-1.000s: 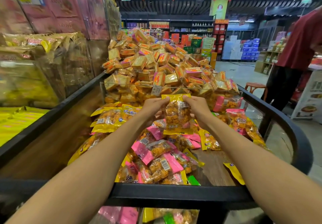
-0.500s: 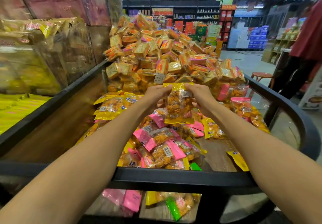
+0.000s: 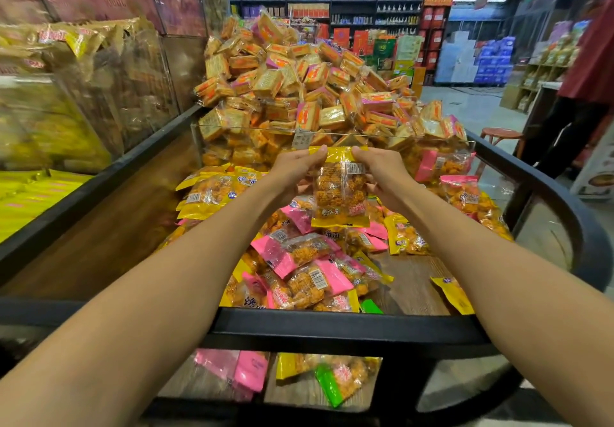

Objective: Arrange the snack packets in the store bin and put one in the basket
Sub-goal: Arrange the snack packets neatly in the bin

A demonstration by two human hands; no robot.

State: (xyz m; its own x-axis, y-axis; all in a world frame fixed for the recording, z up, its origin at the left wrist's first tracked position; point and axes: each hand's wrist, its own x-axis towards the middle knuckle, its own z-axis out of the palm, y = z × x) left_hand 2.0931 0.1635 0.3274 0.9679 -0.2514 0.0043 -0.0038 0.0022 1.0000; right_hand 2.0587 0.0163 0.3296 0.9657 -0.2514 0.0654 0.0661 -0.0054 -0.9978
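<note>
A yellow snack packet (image 3: pixel 340 189) is held upright above the store bin (image 3: pixel 332 325), between both hands. The top seal is pinched at its left corner by the left hand (image 3: pixel 294 170) and at its right corner by the right hand (image 3: pixel 382 174); thumbs and forefingers are pressed together on the seal, and the remaining fingers are curled behind the packet's sides. The barcode side faces the camera.

Below it, a loose heap of pink packets (image 3: pixel 299 257) and yellow ones is spread on the bin's wooden floor. A stack of yellow packets (image 3: pixel 212 190) lies at the left, just beside the left forearm. One yellow packet (image 3: pixel 453 293) lies apart at the near right.

At the far side, behind a clear divider (image 3: pixel 332 135), a tall mound of orange wrapped blocks (image 3: pixel 299 87) is piled. More packets are seen on the lower shelf (image 3: pixel 299 373) under the near rim.
</note>
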